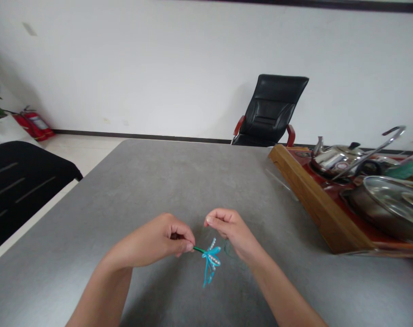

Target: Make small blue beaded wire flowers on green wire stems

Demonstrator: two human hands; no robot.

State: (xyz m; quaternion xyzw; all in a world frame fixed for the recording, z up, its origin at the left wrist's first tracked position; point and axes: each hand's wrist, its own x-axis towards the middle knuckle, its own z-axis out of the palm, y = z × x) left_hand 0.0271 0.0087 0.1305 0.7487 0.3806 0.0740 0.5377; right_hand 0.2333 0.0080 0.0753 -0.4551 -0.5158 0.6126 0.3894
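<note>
Between its thumb and fingers, my left hand [169, 238] pinches the green stem of a blue beaded flower [211, 259]. Blue loop petals and strands of pale beads fan out from the stem's right end, some hanging down over the table. To the upper right, my right hand [228, 225] is closed in a pinch, with thumb against forefinger. A thin green thread [229, 249] curls beside and below that hand. It seems to run up to the pinch, but it is too fine to follow all the way.
Both hands are above a grey table [159, 177]. On the right stands a wooden tea tray [305, 204] with a metal kettle [339, 159] and a glass-lidded pot [390, 204]. A black office chair [271, 109] is behind the table, another black chair [26, 186] at left.
</note>
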